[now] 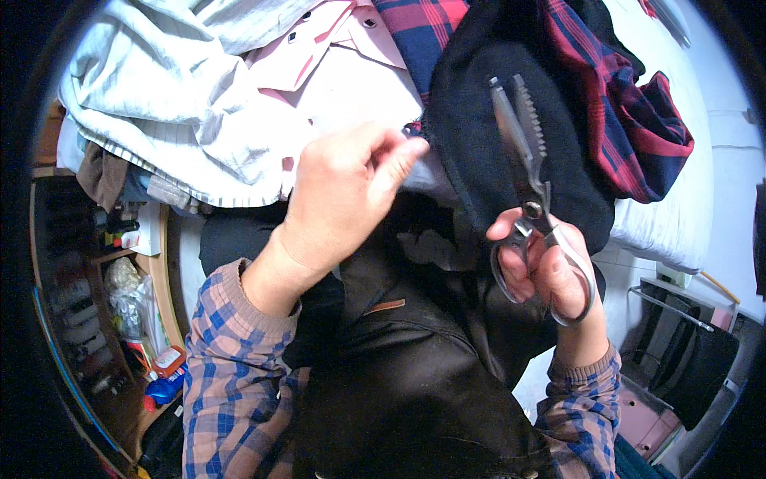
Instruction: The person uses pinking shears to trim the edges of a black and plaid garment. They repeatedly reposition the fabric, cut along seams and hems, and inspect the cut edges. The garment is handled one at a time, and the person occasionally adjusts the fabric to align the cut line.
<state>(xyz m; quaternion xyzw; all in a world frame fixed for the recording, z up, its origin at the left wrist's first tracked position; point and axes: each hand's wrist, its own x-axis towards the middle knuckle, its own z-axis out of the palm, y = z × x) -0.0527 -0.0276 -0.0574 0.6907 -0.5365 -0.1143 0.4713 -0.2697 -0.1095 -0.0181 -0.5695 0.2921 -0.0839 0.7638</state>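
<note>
My right hand grips a pair of metal scissors with serrated teeth on one blade; thumb and fingers are in the handle loops. The blades stand slightly apart, pointing away from me over black fabric. At left centre, my left hand is raised with curled fingers, its thumb and fingertips near each other at the edge of white fabric. Whether something small is between them cannot be told. Beyond lies a pink and white garment with dark eyelets. Red and navy plaid cloth lies to the right of the black fabric.
A striped white cloth is heaped at upper left over other folded cloth. A white mattress is on the right. A wooden shelf with bags and bottles stands left. Dark items hang on a rack at lower right. A dark apron covers my lap.
</note>
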